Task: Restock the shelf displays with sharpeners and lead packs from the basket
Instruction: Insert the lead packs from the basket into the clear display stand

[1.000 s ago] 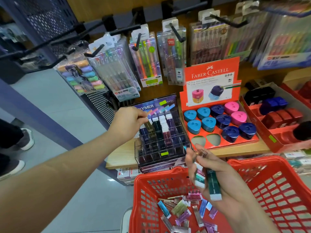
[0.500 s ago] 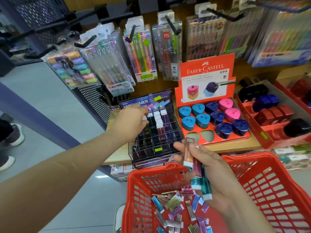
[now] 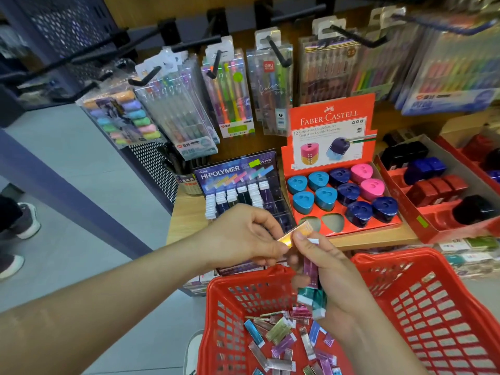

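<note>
The left hand (image 3: 243, 236) pinches the lower end of an orange lead pack (image 3: 297, 232) between thumb and forefinger, its other fingers curled in; the pack tilts up toward 2 o'clock and its upper end touches the right thumb. The right hand (image 3: 335, 274) has its fingers clenched round a bundle of lead packs (image 3: 311, 295), purple above and teal below; the palm hides most of the bundle, so the count cannot be told.

Both hands hang over the back rim of the red basket (image 3: 433, 307), whose near edge is cut off by the frame; loose lead packs (image 3: 281, 334) lie on its floor at 6 o'clock from the hands, partly covered by the right forearm.

On the wooden shelf (image 3: 184, 217), the HI-POLYMER display case (image 3: 238, 171) stands at 12 o'clock from the left hand; its lower rows are hidden behind that hand. At 1 o'clock sits the Faber-Castell sharpener display (image 3: 332, 123) with ten sharpeners (image 3: 326, 197) and two open slots at its front left. A second sharpener tray (image 3: 446, 234) at 3 o'clock is blurred and cut by the right edge. Hanging pen packs (image 3: 232, 96) fill the top, those at 1 o'clock too smeared to read; shoes (image 3: 27, 220) show at 9 o'clock, the wearer cut off.
</note>
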`<state>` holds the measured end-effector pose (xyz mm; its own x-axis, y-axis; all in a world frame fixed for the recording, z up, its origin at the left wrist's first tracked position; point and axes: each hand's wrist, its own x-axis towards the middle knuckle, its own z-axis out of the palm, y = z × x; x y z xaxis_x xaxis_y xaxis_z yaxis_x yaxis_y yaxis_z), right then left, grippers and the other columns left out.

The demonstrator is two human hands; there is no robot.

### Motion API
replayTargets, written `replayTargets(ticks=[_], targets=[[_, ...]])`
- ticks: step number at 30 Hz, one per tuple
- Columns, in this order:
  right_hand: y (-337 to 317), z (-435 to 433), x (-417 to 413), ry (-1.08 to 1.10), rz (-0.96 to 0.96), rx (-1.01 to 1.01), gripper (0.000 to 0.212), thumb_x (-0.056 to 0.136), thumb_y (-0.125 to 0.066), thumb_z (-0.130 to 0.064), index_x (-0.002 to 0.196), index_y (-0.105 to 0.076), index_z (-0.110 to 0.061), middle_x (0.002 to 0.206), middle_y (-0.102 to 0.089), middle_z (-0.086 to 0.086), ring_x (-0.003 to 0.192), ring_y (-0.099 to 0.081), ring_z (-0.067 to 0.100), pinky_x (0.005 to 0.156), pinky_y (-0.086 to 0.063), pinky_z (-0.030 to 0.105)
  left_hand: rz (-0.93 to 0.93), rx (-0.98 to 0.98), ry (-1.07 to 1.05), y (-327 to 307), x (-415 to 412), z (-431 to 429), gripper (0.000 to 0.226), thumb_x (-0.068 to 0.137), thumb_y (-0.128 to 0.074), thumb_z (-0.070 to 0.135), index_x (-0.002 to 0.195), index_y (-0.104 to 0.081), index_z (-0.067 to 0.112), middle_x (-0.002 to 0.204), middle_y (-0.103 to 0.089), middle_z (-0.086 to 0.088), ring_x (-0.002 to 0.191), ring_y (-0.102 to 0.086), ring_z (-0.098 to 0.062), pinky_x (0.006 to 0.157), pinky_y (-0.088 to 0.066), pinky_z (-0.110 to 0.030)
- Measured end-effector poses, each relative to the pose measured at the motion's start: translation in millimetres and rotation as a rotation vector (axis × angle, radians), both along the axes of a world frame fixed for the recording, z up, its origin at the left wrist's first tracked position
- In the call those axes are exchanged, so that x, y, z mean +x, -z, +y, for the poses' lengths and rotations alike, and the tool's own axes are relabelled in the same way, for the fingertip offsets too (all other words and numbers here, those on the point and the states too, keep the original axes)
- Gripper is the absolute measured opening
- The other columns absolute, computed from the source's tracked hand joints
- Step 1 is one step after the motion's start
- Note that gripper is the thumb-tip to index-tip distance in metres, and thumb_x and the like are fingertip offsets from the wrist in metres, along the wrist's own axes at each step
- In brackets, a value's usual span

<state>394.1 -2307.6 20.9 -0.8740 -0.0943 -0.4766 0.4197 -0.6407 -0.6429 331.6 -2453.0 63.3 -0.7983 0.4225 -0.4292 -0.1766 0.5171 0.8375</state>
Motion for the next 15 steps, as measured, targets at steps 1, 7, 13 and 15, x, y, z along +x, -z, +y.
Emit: replayTargets(ticks=[1,7,13,15], targets=[[2.4,-1.2,-0.5,0.004,-0.016,-0.004,0.01,0.082,-0.067,-0.018,0.089,-0.067,-0.01,0.073,-0.06,0.009,0.053,-0.051,0.007,0.035,-0.031,0.015,0.028,-0.022,0.003,-0.9,-2.8,-5.3,0.011,0.082,-0.073,0.01,0.091,-0.069,0.005,0.071,-0.069,-0.015,0.064,-0.063,-0.016,0.062,-0.052,-0.026],[6.6,1.5,-4.2,0.147,-0.192,-0.413,0.031,0.092,-0.045,-0.005,0.119,-0.061,-0.005,0.083,-0.065,0.016,0.063,-0.056,0.017,0.045,-0.044,0.02,0.313,-0.178,-0.237,-24.5,-37.4,-50.8,0.013,0.076,-0.077,0.012,0.088,-0.072,0.011,0.071,-0.071,-0.008,0.063,-0.064,-0.015,0.074,-0.056,-0.041],[6.9,1.9,-3.3,0.162,-0.169,-0.473,0.032,0.099,-0.04,-0.001,0.127,-0.054,-0.005,0.109,-0.07,0.024,0.086,-0.073,0.035,0.057,-0.061,0.035,0.559,-0.411,-0.314,-24.1,-58.9,-90.2,0.007,0.078,-0.077,0.017,0.081,-0.075,0.023,0.071,-0.072,0.009,0.068,-0.065,-0.005,0.08,-0.056,-0.037],[7.9,0.7,-1.5,0.131,-0.172,-0.437,0.03,0.099,-0.042,-0.004,0.126,-0.055,-0.006,0.109,-0.071,0.021,0.075,-0.074,0.028,0.044,-0.055,0.024,0.618,-0.49,-0.274,-17.8,-59.5,-91.3,0.009,0.082,-0.074,0.018,0.09,-0.077,0.021,0.081,-0.071,0.009,0.077,-0.065,-0.008,0.084,-0.053,-0.032]])
